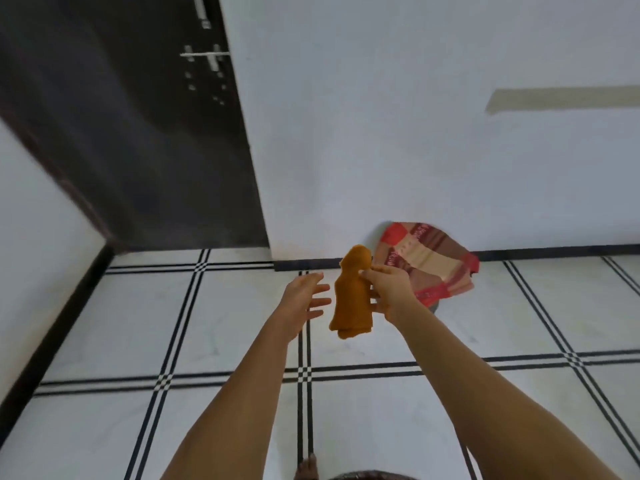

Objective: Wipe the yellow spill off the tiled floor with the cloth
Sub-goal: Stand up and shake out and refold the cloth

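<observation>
Wiping looks not yet begun: no yellow spill shows on the tiled floor point(381, 410). At centre frame the right hand point(388, 292) pinches an orange cloth point(349, 299), which hangs in the air. The left hand point(304, 299), just left of it, is spread, fingers apart, not touching

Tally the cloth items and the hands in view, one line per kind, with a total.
Orange cloth, held in the right hand: 1
Red patchwork cloth by the wall: 1
Hands, left hand and right hand: 2
Total: 4
</observation>
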Demonstrator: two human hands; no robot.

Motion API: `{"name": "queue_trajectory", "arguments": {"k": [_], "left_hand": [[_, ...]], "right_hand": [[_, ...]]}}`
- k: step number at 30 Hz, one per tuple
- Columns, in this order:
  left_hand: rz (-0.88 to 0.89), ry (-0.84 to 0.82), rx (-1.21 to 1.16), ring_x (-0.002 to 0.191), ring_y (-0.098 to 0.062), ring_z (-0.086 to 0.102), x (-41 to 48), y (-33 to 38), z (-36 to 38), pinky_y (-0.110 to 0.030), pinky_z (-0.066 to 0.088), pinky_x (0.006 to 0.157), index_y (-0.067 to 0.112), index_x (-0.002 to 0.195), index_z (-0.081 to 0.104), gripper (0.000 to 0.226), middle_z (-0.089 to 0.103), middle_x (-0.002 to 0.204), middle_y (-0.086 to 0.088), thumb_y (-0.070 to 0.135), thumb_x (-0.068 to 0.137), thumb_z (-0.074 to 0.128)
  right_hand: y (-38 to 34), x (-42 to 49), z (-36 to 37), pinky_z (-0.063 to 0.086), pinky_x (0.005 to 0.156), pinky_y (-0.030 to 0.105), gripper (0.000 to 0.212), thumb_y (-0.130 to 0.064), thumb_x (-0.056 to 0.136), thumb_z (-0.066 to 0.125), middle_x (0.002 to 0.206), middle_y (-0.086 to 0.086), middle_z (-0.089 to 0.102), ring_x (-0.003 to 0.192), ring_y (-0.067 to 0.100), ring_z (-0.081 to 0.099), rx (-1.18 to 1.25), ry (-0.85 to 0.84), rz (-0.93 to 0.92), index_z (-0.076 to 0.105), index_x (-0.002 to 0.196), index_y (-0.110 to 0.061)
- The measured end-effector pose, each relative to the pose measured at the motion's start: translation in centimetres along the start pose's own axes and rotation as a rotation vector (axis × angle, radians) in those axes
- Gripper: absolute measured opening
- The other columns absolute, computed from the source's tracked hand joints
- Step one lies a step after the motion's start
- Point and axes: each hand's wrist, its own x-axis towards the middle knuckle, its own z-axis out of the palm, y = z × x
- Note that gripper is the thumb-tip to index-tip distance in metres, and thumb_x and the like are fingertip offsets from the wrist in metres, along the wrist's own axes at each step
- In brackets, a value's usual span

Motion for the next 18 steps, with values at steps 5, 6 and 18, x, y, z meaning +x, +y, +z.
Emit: {"name": "queue_trajectory", "arguments": {"k": [5, 6, 18], "left_hand": [[-0.097, -0.085, 0.052, 0.098, -0.026, 0.061, 9.9, 3.3, 3.8, -0.038, 0.049, 0.082, 0.016, 0.13, 0.047, 0.043, 0.058, 0.125, -0.008, 0.04, 0.095, 0.049], [-0.102, -0.107, 0.074, 0.098, -0.025, 0.061, 11.7, 3.7, 4.8, -0.038, 0.049, 0.082, 0.017, 0.131, 0.047, 0.044, 0.058, 0.125, -0.008, 0.04, 0.095, 0.049], [-0.295, -0.174, 0.133, 0.091, -0.022, 0.064, 42.0, 4.5, 23.7, -0.032, 0.051, 0.073, 0.018, 0.116, 0.053, 0.026, 0.065, 0.103, -0.003, 0.034, 0.098, 0.045]], "right_hand": [[-2.7, 8.5, -1.6, 0.046, 0.09, 0.048, 0.036, -0.012, 0.09, 0.059, 0.112, 0.008, 0.056, 0.111, 0.033, 0.053, 0.086, 0.126, 0.036, 0.051, 0.124, -0.006], [-3.1, 10.2, -2.2, 0.047, 0.089, 0.047, 0.036, -0.012, 0.09, 0.06, 0.111, 0.007, 0.055, 0.112, 0.033, 0.053, 0.107, 0.152, 0.038, 0.051, 0.124, -0.006], [-3.7, 43.8, -15.5, 0.05, 0.083, 0.041, 0.019, -0.025, 0.093, 0.055, 0.108, 0.002, 0.054, 0.1, 0.025, 0.051, 0.233, 0.431, 0.266, 0.053, 0.111, -0.022]]}}
